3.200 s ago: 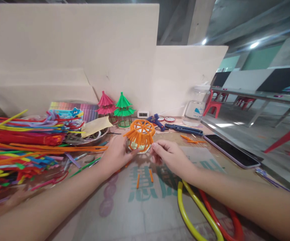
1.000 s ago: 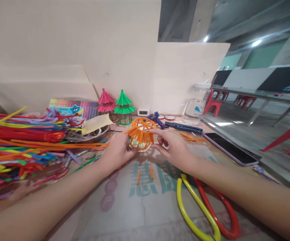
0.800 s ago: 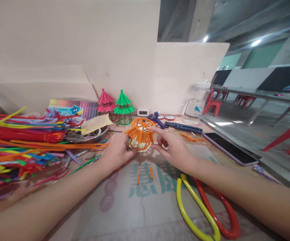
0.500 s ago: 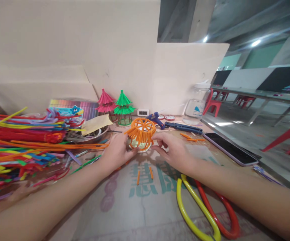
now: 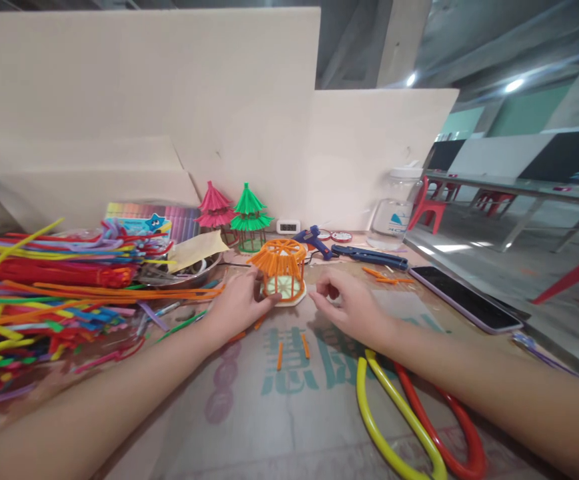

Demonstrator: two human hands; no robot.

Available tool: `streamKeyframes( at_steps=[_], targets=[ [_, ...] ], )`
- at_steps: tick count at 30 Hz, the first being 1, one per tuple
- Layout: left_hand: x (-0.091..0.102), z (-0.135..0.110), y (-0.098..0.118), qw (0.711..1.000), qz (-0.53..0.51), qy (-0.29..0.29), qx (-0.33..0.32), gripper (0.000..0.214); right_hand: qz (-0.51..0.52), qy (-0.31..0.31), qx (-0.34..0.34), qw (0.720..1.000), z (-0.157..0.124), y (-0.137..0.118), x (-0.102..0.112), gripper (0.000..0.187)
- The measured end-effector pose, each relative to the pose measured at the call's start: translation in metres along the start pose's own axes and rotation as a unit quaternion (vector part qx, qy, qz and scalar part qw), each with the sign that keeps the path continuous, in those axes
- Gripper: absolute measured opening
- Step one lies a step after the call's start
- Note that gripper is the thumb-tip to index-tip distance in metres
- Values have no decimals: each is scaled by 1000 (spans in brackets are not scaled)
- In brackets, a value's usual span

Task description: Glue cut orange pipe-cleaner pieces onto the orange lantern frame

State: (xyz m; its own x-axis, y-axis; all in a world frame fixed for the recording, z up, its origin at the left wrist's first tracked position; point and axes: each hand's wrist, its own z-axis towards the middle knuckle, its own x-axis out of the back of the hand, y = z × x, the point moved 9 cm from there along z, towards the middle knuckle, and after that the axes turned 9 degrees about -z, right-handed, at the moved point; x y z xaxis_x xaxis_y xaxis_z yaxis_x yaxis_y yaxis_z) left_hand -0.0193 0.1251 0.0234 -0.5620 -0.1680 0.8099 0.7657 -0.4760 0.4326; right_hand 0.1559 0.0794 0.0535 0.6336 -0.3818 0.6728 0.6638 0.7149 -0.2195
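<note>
A small orange pavilion made of pipe cleaners stands upright on a pale base in the middle of the table. My left hand grips its left side, the thumb at the front near the base and the other fingers partly behind it. Just right of the pavilion, apart from it, is my right hand. Its fingers are curled, with thumb and forefinger drawn together; anything between them is too small to make out. Short orange pieces lie on the sheet in front.
Colourful pipe cleaners are heaped at left. Pink and green pavilions stand behind. A glue gun, blue-handled tool, phone and water bottle lie or stand at right. Yellow-and-red-handled scissors lie in front.
The orange pavilion has gone from tilted towards me to upright on the table. My right hand has drawn slightly away from it, thumb and forefinger closing; my left hand still grips its side.
</note>
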Motion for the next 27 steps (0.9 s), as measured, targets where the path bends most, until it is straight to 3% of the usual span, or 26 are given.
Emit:
streamKeyframes(
  at_steps=[4, 12, 18, 22, 24, 27],
  targets=[
    [3, -2, 4, 1000, -2, 11, -8, 36, -25, 40, 52, 998, 3, -6, 9, 5],
    [5, -8, 7, 996, 46, 43, -60, 37, -74, 82, 136, 985, -1, -20, 16, 9],
    [5, -7, 7, 997, 36, 49, -47, 39, -78, 73, 114, 988, -1, -18, 14, 5],
    [-2, -2, 3, 1000, 6, -11, -6, 31, -42, 48, 112, 992, -3, -20, 11, 9],
    [-7, -1, -1, 999, -20, -37, 12, 29, -18, 28, 88, 996, -3, -16, 7, 12],
    [-6, -1, -4, 997, -70, -24, 9, 26, 13, 16, 21, 1000, -1, -1, 3, 19]
  ],
)
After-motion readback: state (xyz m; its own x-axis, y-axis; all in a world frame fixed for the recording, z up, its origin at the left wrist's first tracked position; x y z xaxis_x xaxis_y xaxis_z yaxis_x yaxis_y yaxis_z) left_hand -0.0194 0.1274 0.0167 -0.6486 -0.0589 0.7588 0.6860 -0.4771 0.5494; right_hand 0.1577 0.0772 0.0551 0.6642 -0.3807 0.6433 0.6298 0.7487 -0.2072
